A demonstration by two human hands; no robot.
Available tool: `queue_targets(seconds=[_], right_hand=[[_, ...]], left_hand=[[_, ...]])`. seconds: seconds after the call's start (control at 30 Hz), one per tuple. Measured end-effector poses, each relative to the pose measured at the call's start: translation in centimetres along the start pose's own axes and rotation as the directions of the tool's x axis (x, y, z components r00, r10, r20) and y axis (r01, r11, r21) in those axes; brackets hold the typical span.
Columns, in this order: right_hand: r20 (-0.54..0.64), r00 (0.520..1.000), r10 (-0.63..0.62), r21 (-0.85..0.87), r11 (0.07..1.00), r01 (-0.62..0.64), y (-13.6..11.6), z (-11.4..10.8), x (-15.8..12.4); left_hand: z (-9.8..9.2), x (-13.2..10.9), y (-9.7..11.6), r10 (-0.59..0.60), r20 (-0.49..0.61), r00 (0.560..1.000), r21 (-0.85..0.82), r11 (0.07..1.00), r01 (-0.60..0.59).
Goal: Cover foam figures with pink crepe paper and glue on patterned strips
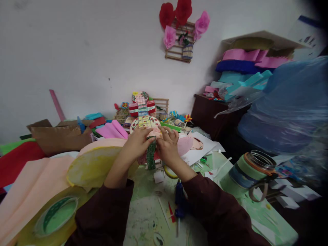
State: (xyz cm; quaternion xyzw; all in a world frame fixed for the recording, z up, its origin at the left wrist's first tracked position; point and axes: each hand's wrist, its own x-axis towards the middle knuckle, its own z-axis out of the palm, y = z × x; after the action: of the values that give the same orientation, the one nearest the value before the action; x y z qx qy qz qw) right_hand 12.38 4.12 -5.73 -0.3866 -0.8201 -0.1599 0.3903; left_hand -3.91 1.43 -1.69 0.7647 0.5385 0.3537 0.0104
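Note:
In the middle of the table stands a handmade paper craft (151, 153) with a dark green, glittery upright strip and a reddish side. My left hand (137, 143) lies against its left upper edge, fingers bent over the top and thumb near the strip. My right hand (167, 143) grips the right upper edge, fingers curled over it. Both palms hide much of the craft. Just behind is a decorated craft (143, 106) with round floral panels and red-and-white blocks. A blue glue gun (179, 198) lies beneath my right forearm.
A large roll of tape (28, 232) and a yellow oval sheet (93, 165) lie left. A green flask (246, 174) stands right, beside white paper (202, 152). Behind are a cardboard box (60, 138) and a dark cabinet (208, 114). Scraps litter the green tabletop (140, 212).

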Motion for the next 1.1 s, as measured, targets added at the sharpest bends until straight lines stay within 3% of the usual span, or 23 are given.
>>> queue_targets(seconds=[0.33,0.5,0.8,0.97,1.1], right_hand=[[0.043,0.997,0.071,0.001,0.997,-0.072,0.2,-1.0,0.5],[0.049,0.999,-0.003,0.042,0.999,0.001,0.2,-1.1,0.1],[0.079,0.993,-0.090,-0.036,0.995,0.093,0.8,-0.8,-0.9],[0.014,0.997,-0.082,-0.128,0.988,0.083,0.9,0.1,-1.3],[-0.006,0.998,-0.069,-0.076,0.995,0.069,0.5,0.6,-2.1]], left_hand=[[-0.3,0.0,0.3,-0.006,0.019,1.000,-0.007,1.000,0.006],[-0.4,0.0,0.0,0.001,0.028,1.000,-0.028,1.000,0.000],[-0.5,0.1,-0.6,-0.004,0.057,0.998,0.010,1.000,0.004],[-0.3,0.3,-0.8,0.022,0.054,0.998,0.102,0.994,-0.028],[-0.3,0.3,-0.6,0.072,0.090,0.993,0.109,0.991,-0.081]])
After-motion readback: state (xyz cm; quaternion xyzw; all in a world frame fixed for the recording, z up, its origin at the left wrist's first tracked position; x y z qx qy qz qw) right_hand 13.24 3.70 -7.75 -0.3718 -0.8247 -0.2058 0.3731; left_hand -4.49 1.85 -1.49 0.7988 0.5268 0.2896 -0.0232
